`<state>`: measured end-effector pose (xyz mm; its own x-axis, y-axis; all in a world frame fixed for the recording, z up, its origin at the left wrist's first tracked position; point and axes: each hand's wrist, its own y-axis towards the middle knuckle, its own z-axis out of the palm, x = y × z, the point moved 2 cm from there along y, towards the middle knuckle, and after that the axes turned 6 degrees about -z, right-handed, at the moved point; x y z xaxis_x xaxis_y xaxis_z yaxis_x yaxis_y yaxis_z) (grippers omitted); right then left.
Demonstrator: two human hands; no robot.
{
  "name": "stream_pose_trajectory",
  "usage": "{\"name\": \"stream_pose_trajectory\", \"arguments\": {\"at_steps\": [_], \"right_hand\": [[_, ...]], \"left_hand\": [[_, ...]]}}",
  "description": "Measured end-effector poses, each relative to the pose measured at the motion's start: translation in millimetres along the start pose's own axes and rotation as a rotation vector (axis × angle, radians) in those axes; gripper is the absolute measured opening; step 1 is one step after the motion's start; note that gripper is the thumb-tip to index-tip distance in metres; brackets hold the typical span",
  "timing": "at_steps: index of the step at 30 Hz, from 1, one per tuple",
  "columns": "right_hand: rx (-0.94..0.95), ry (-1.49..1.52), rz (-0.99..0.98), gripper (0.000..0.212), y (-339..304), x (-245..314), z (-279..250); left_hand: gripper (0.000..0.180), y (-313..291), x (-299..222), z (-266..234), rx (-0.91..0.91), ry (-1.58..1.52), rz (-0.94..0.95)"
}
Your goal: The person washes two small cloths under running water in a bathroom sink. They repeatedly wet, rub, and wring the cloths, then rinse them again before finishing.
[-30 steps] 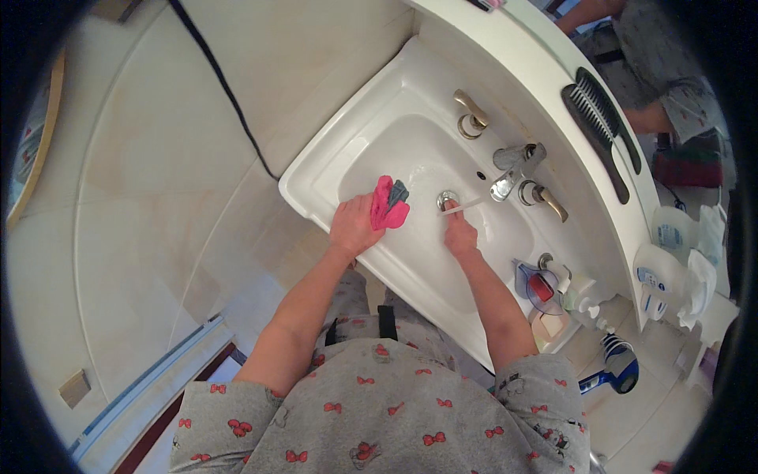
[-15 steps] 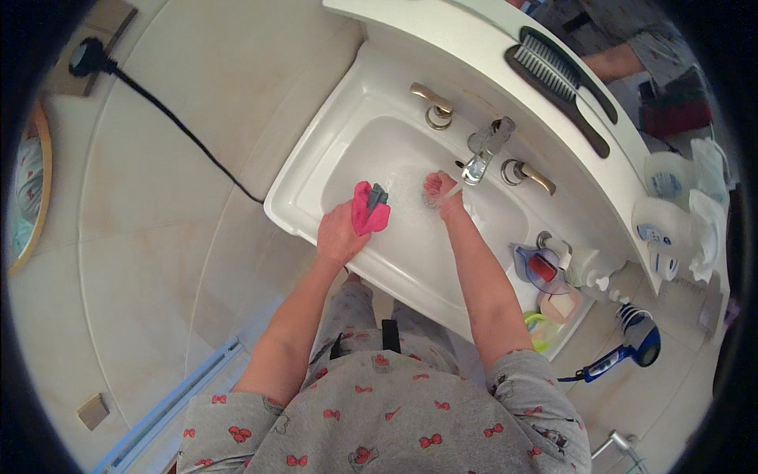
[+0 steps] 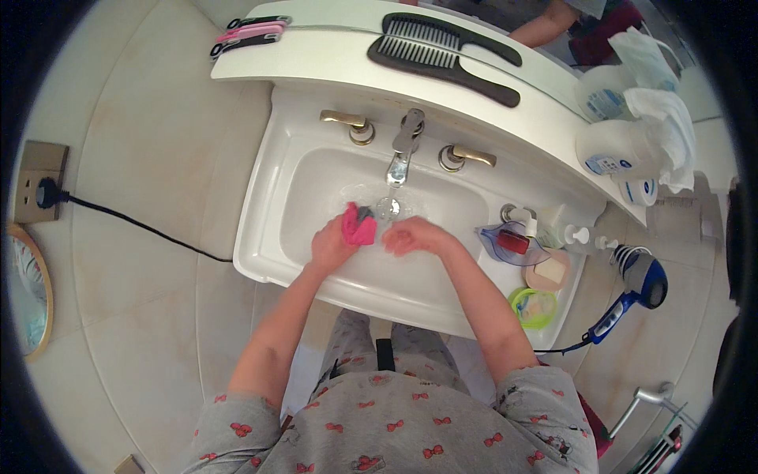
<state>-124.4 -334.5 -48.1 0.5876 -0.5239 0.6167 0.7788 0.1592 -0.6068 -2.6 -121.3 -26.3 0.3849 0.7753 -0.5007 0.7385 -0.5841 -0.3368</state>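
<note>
My left hand [image 3: 330,243] is clenched around a small bright pink, soft-looking thing with a dark part [image 3: 359,225], held over the middle of the glossy white ceramic sink [image 3: 268,197], just left of the chrome faucet's [image 3: 403,150] stream. I judge I'm rinsing it. My right hand [image 3: 414,235] curls loosely, holding nothing I can see. Turning it under the water seems next.

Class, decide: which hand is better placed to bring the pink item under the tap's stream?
Left. The left hand already grips the pink item beside the faucet stream; the right hand appears to hold nothing.
</note>
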Motion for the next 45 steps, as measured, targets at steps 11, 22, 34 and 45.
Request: {"name": "stream_pose_trajectory", "arguments": {"at_steps": [11, 22, 34, 45], "right_hand": [[-0.734, -0.062, -0.373, 0.066, -31, -1, -33], [-0.665, -0.064, -0.535, 0.011, 3, -52, -17], [-0.909, -0.398, -0.775, 0.014, -130, -12, 15], [-1.239, -1.33, -0.062, 0.038, -242, -74, 19]], "left_hand": [[0.053, 120, -107, 38, 0.328, 0.13, 0.46], [0.059, 93, -75, 59, 0.459, -0.313, 0.116], [0.046, 74, -87, 47, 0.65, -0.718, -0.126], [0.045, 92, -90, 61, 0.592, -0.532, -0.02]]}}
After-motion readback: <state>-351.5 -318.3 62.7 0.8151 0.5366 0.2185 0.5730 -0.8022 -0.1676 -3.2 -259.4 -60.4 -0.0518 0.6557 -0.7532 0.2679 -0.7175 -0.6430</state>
